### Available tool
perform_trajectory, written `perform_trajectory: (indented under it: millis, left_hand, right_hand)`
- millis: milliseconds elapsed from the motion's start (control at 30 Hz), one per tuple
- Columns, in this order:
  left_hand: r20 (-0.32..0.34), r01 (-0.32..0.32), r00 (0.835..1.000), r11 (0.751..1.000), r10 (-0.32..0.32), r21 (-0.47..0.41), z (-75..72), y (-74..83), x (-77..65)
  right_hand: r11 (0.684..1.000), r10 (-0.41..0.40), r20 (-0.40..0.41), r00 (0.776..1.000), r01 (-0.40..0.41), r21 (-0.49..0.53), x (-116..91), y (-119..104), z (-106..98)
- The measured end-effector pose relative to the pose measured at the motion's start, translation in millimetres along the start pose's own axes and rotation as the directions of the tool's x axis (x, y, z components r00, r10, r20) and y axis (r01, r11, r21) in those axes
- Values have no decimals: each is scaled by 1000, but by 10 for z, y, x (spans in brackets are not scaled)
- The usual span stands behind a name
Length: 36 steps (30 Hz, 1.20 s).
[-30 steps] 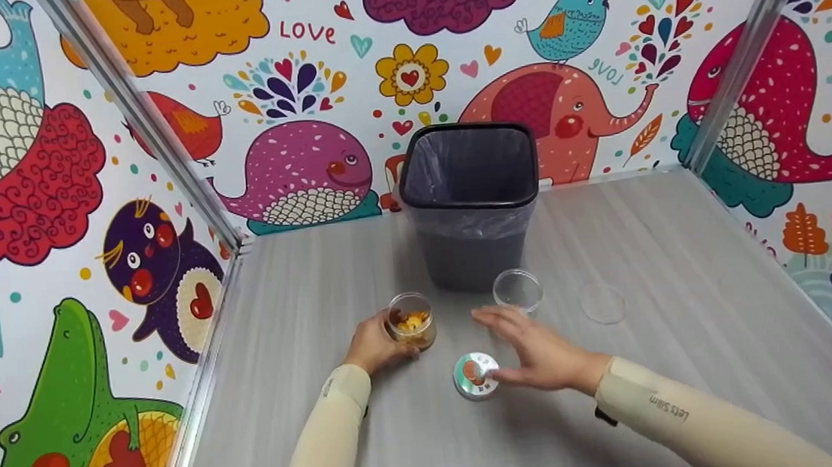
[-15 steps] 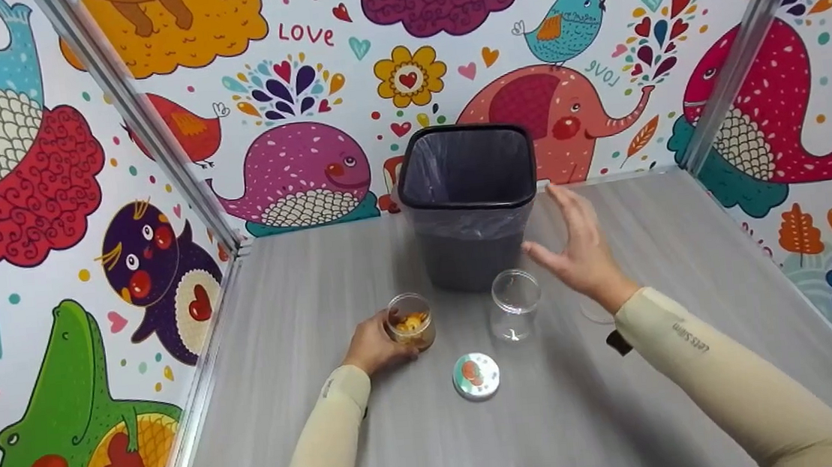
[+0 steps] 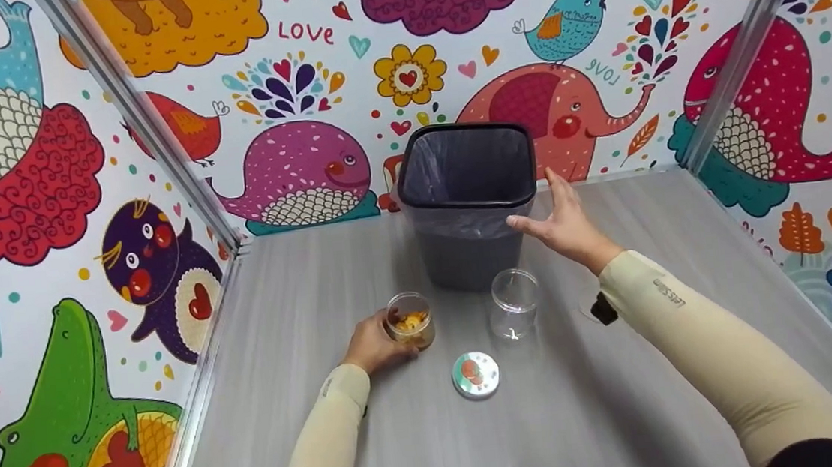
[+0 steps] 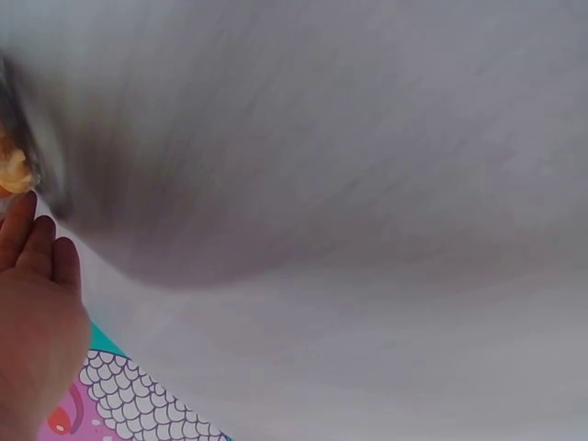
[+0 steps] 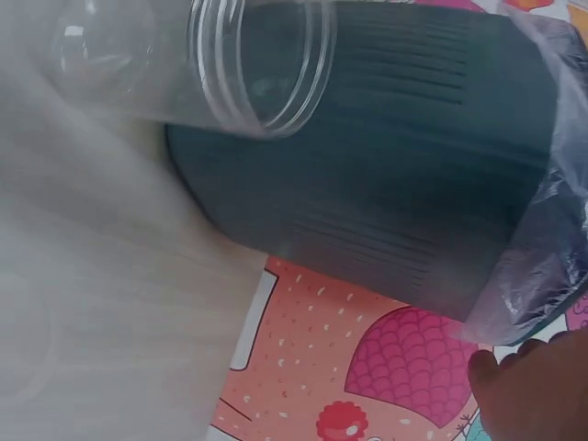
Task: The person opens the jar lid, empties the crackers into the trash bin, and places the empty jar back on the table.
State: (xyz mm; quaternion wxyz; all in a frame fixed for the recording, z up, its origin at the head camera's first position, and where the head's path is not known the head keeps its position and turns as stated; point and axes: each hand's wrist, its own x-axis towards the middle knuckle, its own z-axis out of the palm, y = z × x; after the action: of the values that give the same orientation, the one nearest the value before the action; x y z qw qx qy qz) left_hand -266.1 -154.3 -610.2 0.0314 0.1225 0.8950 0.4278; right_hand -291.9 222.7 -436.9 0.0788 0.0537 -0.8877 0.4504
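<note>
My left hand (image 3: pixel 379 343) holds a clear plastic jar (image 3: pixel 410 323) by its side; yellow-orange pieces of food lie in it. In the left wrist view only the jar's edge shows, with fingertips (image 4: pixel 41 234) against it. Thumb and fingers spread apart, my right hand (image 3: pixel 570 226) is at the right front side of a dark grey trash bin (image 3: pixel 467 255). The right wrist view has it low at the right, beside the bin's clear liner (image 5: pixel 514 299). A second clear jar (image 3: pixel 515 313), uncapped, stands before the bin. Nearer me lies a round lid (image 3: pixel 476 376) with a green and orange label.
A thin clear disc (image 3: pixel 588 312) lies on the grey table (image 3: pixel 300 289), partly behind the right wrist. Printed cartoon walls (image 3: pixel 305 168) close off the back and both sides. Metal posts (image 3: pixel 151 129) mark the corners.
My right hand has moved from beside the round lid, past the second jar, out to the bin's right side, then slightly left toward the bin. The left hand and its jar stay in place.
</note>
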Motion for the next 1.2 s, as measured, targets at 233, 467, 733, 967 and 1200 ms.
perform_trajectory:
  millis: [233, 467, 733, 967, 1200]
  left_hand:
    - [1, 6, 1000, 1000, -6, 11, 11, 6, 8]
    - [-5, 12, 1000, 1000, -12, 18, 13, 19, -3]
    - [-14, 19, 1000, 1000, -19, -12, 6, 28, 1]
    - [-14, 31, 999, 999, -32, -19, 12, 16, 15]
    - [-26, 7, 1000, 1000, -7, 7, 18, 15, 4]
  right_hand:
    - [1000, 2, 22, 1000, -1, -17, 101, 2, 53]
    - [999, 4, 21, 1000, -3, -37, 153, -21, 73]
    - [999, -2, 17, 1000, 3, -52, 194, -48, 63]
    - [995, -31, -5, 999, 31, -91, 225, -91, 65]
    - [994, -33, -8, 999, 32, -104, 216, -85, 66]
